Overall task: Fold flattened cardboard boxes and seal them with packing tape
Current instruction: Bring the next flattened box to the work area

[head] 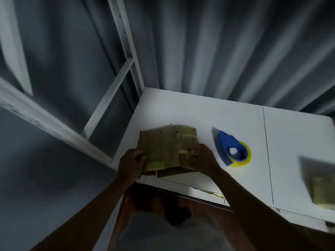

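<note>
Cardboard [161, 149] lies flat at the table's [208, 113] near-left corner, centre frame; left hand [130, 163] grips its left edge, right hand [202, 158] pinches its right edge. Tape dispenser [233, 148] sits just right, apart.

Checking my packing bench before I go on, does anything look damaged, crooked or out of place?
The flattened box held in both hands looks worn: old yellow tape strips cling to it and its flap edges sit uneven. It also overhangs the table's near edge. The tape dispenser lies on its side.
</note>
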